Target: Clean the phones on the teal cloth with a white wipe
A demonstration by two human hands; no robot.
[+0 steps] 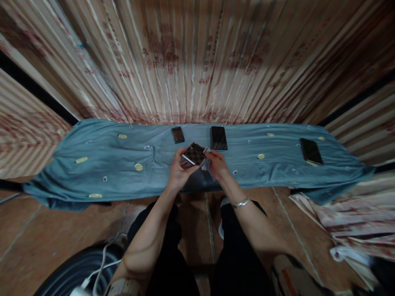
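My left hand [180, 170] is closed around the side of a phone [194, 153] with a dark, blocky-looking screen and a shiny edge. The phone is tilted, just above the front part of the blue cloth. At its right corner, my right hand [217, 164] pinches a small grey piece [206, 163] that looks like soft cloth and touches the phone. Right behind my hands lies a black tablet [219, 138]. A smaller dark device [178, 135] rests to its left. Below the phone, a dark patch at the cloth's front edge is too dim to make out.
A blue patterned cloth [108, 156] covers the long narrow table. Another dark tablet [311, 151] lies toward its right end. Pleated curtains [191, 61] hang behind and at both sides. White cables [103, 263] run over a round black object [74, 273] at lower left.
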